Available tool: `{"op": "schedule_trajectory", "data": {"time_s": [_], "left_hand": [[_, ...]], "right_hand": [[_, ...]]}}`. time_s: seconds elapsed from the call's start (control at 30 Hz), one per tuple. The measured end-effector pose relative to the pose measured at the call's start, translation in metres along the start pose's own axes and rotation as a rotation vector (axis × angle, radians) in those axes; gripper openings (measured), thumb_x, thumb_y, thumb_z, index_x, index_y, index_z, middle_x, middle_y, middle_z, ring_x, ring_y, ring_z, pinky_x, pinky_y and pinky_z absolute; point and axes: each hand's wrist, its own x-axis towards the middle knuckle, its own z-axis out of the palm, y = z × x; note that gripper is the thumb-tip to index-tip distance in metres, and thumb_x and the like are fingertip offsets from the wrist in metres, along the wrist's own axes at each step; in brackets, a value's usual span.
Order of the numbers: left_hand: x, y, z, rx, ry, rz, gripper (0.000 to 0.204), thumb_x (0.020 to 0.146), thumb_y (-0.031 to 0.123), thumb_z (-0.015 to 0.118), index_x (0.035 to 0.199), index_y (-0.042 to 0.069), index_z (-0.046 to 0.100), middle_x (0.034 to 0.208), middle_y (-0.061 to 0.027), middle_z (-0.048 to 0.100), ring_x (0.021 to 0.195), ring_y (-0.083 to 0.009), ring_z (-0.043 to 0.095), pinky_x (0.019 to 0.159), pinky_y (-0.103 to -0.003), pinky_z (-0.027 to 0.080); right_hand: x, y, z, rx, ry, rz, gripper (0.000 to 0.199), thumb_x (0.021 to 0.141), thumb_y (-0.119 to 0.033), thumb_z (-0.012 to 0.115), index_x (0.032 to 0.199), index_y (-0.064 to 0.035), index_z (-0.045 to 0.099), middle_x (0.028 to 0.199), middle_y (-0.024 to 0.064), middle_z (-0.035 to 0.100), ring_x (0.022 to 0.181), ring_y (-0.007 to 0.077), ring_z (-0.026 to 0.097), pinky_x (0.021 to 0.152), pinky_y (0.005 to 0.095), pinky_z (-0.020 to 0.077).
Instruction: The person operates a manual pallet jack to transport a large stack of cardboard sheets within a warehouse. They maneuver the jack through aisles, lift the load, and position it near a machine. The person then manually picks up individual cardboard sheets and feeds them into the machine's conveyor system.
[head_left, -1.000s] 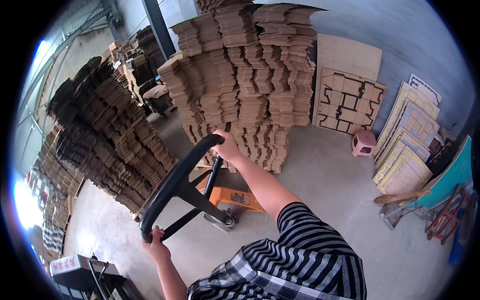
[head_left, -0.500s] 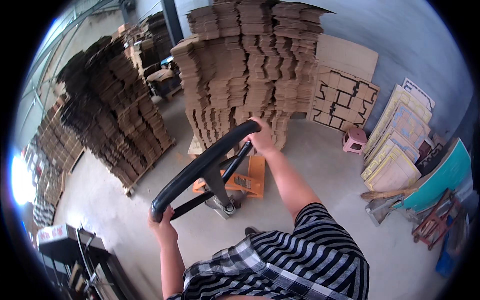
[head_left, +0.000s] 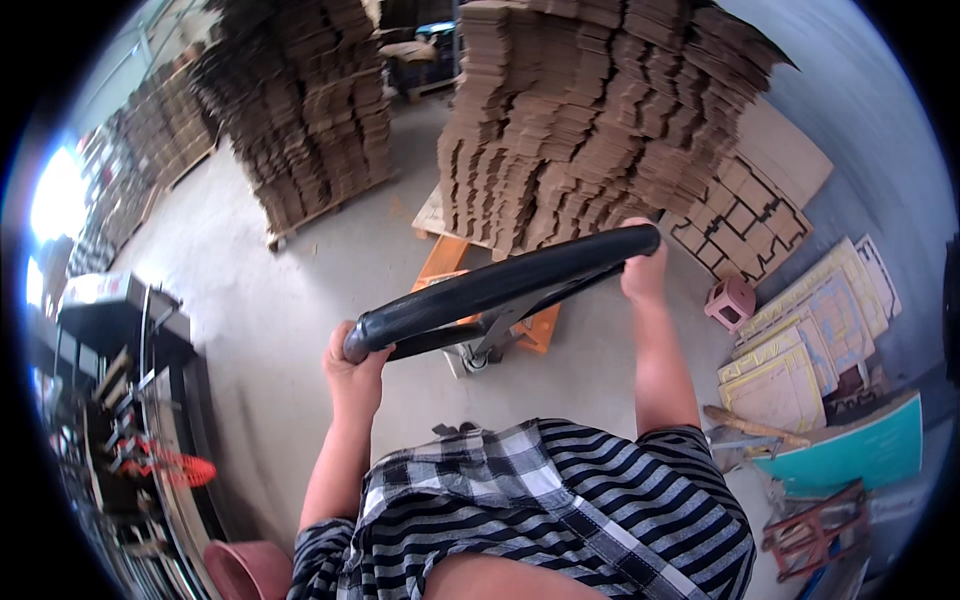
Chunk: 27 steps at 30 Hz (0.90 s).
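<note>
1. Standing on the floor (head_left: 265, 340) near a wooden pallet (head_left: 430, 215), the orange pallet jack (head_left: 540, 330) is probably heavy and rigid.
2. Hold its smooth black loop handle (head_left: 505, 283) at both outer ends; likely stiff, possibly slippery.
3. Grip: left hand (head_left: 355, 365) and right hand (head_left: 645, 268) each wrapped around one end.
4. Stacked cardboard sheets (head_left: 590, 130) rest on the pallet; whether the jack reaches beneath cannot be determined.
</note>
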Motion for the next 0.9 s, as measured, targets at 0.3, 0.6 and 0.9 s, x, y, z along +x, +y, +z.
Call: {"op": "schedule_trajectory", "data": {"time_s": [0.3,0.6,0.9], "left_hand": [[-0.089,0.013,-0.014,0.151,0.038,0.111,0.020,0.069,-0.008,0.063,0.085,0.000,0.056,0.079,-0.0018,0.058,0.074,-0.0088,0.055,0.067,-0.023,0.046],[-0.166,0.045,-0.022,0.180,0.060,0.124,0.016,0.066,-0.004,0.063,0.077,0.004,0.055,0.073,0.0019,0.052,0.069,-0.0073,0.047,0.064,-0.022,0.039],[-0.247,0.068,-0.044,0.118,0.011,0.128,0.016,0.066,-0.003,0.062,0.079,0.003,0.055,0.073,-0.0001,0.052,0.068,-0.0093,0.048,0.064,-0.023,0.040]], "right_hand": [[-0.063,-0.031,-0.054,-0.077,-0.008,-0.041,0.008,0.077,-0.002,0.048,0.080,-0.0042,0.055,0.076,-0.0010,0.053,0.072,0.0090,0.050,0.068,0.0220,0.0400],[-0.134,-0.085,-0.094,-0.021,0.007,-0.020,0.009,0.077,0.001,0.059,0.082,-0.0046,0.054,0.076,-0.0003,0.051,0.072,0.0086,0.051,0.067,0.0218,0.0432],[-0.223,-0.141,-0.136,-0.135,0.063,-0.036,0.015,0.078,0.005,0.063,0.086,-0.0046,0.053,0.078,-0.0010,0.050,0.071,0.0085,0.050,0.068,0.0220,0.0436]]}}
